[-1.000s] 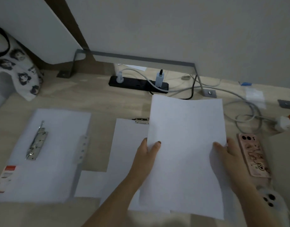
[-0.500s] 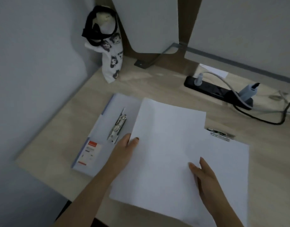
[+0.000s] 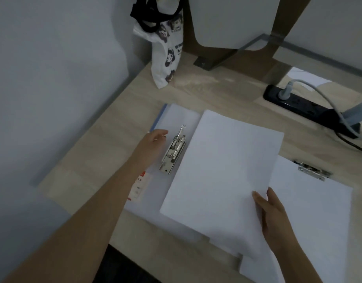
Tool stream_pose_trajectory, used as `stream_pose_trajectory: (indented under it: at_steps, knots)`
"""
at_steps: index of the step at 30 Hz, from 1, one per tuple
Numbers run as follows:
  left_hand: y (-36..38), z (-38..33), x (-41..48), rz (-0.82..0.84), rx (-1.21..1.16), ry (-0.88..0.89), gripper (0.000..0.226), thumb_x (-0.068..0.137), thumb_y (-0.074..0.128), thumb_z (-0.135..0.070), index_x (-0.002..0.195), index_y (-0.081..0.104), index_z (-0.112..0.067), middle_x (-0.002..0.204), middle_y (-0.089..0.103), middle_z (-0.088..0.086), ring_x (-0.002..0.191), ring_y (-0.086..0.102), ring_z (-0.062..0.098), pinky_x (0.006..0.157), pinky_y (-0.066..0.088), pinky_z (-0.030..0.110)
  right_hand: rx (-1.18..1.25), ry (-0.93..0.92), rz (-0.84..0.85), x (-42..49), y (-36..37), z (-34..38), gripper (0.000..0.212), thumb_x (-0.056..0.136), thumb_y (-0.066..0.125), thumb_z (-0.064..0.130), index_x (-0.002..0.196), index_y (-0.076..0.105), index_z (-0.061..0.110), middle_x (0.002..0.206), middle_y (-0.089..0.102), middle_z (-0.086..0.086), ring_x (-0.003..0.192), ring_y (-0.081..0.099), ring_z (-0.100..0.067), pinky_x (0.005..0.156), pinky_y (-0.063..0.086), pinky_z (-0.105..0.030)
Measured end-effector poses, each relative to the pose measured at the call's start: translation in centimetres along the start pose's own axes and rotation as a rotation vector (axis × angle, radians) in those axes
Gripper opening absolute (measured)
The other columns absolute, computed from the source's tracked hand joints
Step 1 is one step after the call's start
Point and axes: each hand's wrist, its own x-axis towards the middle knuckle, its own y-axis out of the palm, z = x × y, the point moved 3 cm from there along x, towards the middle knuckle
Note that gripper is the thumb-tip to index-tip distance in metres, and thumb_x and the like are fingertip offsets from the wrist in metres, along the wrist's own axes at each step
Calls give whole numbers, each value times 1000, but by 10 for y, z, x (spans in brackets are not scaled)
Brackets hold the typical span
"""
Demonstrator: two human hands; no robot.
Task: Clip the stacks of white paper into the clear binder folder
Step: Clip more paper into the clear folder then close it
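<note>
right hand pinches the paper stack by its near edge, steadying it over the clear folder; left hand, loose and empty, sits beside the metal clip, likely to lift it.

Matt white paper, shiny metal clip, pale wood-grain desk

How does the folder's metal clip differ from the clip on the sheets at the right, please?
The folder's clip is long, levered, between the left hand and the held paper stack; the other clip is shorter, flatter, untouched, at its sheets' top edge. Both are shiny metal.
</note>
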Motion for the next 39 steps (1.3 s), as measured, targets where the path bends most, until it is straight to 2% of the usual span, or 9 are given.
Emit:
stream_pose_trajectory:
  at_steps: [6, 9, 11, 14, 18, 26, 30, 34, 39]
  knots:
    - [14, -15, 8, 136, -83, -51, 32, 95, 41, -18, 122, 57, -19, 113, 56, -3, 108, 52, 14, 101, 40, 28, -34, -1, 7, 5, 10, -7, 34, 92, 47, 9, 124, 56, 19, 115, 68, 2, 100, 67, -14, 82, 56, -28]
    - [16, -16, 8, 158, -132, -65, 27, 95, 41, -18, 114, 59, -22, 98, 59, -5, 86, 56, 9, 72, 47, 8, -53, -5, -11, 7, 17, -14, 31, 92, 48, 11, 121, 56, 20, 113, 68, 3, 94, 68, -10, 78, 57, -24]
    - [15, -17, 7, 176, -164, -90, 28, 95, 41, -17, 117, 59, -17, 89, 58, -7, 78, 54, 4, 62, 46, 8, -54, -1, -25, 6, 21, -20, 31, 93, 48, 14, 122, 55, 21, 118, 66, 1, 104, 65, -15, 89, 53, -32]
    - [12, -17, 9, 199, -179, -129, 32, 95, 42, -19, 123, 56, -12, 100, 58, 1, 87, 55, 10, 75, 44, 15, -62, -9, -29, 5, 24, -23, 26, 93, 48, 15, 115, 58, 27, 115, 66, 6, 102, 64, -11, 81, 54, -27]
    - [15, -22, 7, 231, -175, -174, 29, 95, 44, -26, 118, 57, -13, 100, 56, 2, 90, 53, 12, 77, 42, 16, -59, -13, -22, 4, 24, -22, 24, 94, 47, 14, 105, 59, 31, 109, 66, 8, 90, 66, -5, 64, 54, -17]
    - [3, -15, -6, 323, -237, -106, 28, 93, 44, -46, 94, 64, -26, 118, 57, -1, 118, 50, 13, 107, 36, 29, -93, -25, -41, 6, 25, -22, 24, 93, 47, 14, 100, 59, 33, 110, 65, 8, 102, 61, -14, 81, 49, -30]
    - [-4, -4, -22, 334, -178, -117, 38, 89, 52, -41, 118, 58, -17, 119, 59, -2, 118, 52, 15, 108, 37, 31, -136, -56, -66, 6, 24, -21, 25, 94, 46, 12, 96, 60, 33, 104, 65, 9, 100, 61, -16, 89, 47, -36]
    - [-6, -1, -36, 369, -41, -148, 22, 97, 36, -28, 90, 57, -26, 96, 59, -8, 96, 56, 7, 99, 39, 27, -142, -68, -67, 4, 26, -21, 24, 94, 45, 12, 93, 59, 31, 100, 64, 11, 94, 61, -13, 81, 48, -30]
    - [-10, 4, -35, 356, 146, -248, 46, 93, 36, -50, 115, 56, -14, 116, 55, 2, 109, 50, 13, 102, 41, 33, -126, -57, -36, 3, 25, -19, 24, 94, 43, 11, 94, 58, 30, 99, 64, 11, 92, 62, -10, 79, 51, -27]
